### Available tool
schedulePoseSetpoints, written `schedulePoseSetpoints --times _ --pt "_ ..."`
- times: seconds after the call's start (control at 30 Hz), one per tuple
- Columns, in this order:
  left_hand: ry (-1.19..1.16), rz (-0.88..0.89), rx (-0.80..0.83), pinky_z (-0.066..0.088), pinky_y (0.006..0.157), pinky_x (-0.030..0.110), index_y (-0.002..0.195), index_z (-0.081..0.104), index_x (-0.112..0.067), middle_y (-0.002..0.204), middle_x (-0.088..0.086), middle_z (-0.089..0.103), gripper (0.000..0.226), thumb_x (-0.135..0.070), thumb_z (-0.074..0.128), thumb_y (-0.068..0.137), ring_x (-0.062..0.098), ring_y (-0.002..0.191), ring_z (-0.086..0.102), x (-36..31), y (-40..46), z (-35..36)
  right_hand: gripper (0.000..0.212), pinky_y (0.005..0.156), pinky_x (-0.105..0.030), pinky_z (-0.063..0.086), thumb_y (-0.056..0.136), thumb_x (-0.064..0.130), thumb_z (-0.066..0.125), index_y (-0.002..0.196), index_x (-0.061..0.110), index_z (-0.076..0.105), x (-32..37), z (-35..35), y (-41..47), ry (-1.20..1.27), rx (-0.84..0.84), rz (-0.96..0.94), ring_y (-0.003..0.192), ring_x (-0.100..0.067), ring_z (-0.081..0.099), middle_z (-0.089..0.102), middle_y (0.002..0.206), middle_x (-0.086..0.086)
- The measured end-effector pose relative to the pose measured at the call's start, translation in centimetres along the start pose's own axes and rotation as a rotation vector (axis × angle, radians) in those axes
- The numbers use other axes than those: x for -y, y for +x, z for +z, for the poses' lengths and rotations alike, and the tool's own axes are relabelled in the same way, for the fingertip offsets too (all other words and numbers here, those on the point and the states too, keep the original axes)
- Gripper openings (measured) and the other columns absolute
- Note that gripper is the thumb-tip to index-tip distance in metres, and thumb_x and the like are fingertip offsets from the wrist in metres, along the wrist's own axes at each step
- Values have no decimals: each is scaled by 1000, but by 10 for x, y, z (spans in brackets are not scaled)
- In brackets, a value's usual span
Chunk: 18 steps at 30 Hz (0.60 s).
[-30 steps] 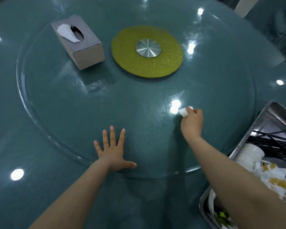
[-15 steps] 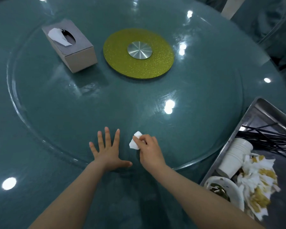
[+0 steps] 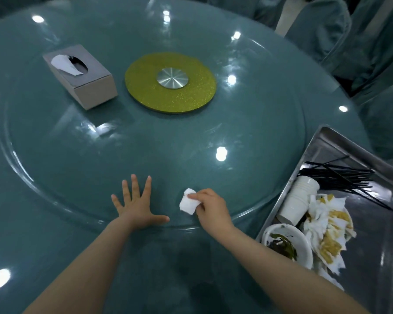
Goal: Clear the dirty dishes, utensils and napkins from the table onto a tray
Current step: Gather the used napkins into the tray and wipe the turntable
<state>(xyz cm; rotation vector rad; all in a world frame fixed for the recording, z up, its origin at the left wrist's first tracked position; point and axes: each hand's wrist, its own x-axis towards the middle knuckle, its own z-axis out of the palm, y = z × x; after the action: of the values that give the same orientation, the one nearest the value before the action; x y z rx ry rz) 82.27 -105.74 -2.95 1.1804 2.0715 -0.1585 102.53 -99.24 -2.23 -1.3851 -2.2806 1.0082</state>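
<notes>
While our left hand (image 3: 137,208) is lying flat on the glass turntable (image 3: 145,141) with its fingers spread and nothing in it, our right hand (image 3: 210,208) is pinching a small white napkin (image 3: 188,201) between thumb and fingertips, holding it against the glass just to the right of the left thumb. To the right of that, we are seeing a metal tray (image 3: 327,141) sitting at the table's (image 3: 14,223) right edge. At its near end a dirty bowl (image 3: 287,244) is lying beside a heap of stained napkins (image 3: 327,225), with a stack of paper cups (image 3: 296,200) tipped on its side just beyond them and a bundle of black chopsticks (image 3: 340,180) spreading across the far part. Farther off, a yellow-green disc (image 3: 170,83) with a metal hub is sitting at the turntable's centre, and a tissue box (image 3: 82,75) is standing to its left with one tissue sticking out. Beyond the table, at far right, covered chairs (image 3: 322,26) are showing.
</notes>
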Motion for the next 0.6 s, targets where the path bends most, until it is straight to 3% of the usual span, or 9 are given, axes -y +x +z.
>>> schedulePoseSetpoints --times 0.07,0.23,0.4,0.6 --pt "0 -2 -2 -15 105 64 123 -46 -42 128 -2 -58 138 -83 64 50 30 131 -44 -1 0 0 40 80 2 29 83 -7 52 113 12 70 -4 -15 10 10 -93 76 98 -18 58 62 112 -5" --pt "11 -20 -13 -16 106 63 118 -48 -44 126 -4 -59 138 -83 64 48 28 130 -45 0 1 2 41 95 -24 38 84 -5 50 117 11 67 -30 -60 57 -3 -276 227 107 -27 57 61 117 -12" --pt "33 -47 -5 -20 104 62 113 -53 -48 117 -7 -66 138 -85 63 45 24 119 -53 2 5 4 42 97 -27 35 86 -5 44 121 9 63 -70 -96 108 -13 -452 407 109 -33 54 54 123 -19" --pt "39 -73 -2 -23 102 59 114 -52 -52 117 -9 -67 139 -80 66 46 23 115 -56 3 9 5 37 97 -32 38 87 -1 47 121 6 62 -82 -86 154 -22 -464 403 107 -35 53 48 124 -20"
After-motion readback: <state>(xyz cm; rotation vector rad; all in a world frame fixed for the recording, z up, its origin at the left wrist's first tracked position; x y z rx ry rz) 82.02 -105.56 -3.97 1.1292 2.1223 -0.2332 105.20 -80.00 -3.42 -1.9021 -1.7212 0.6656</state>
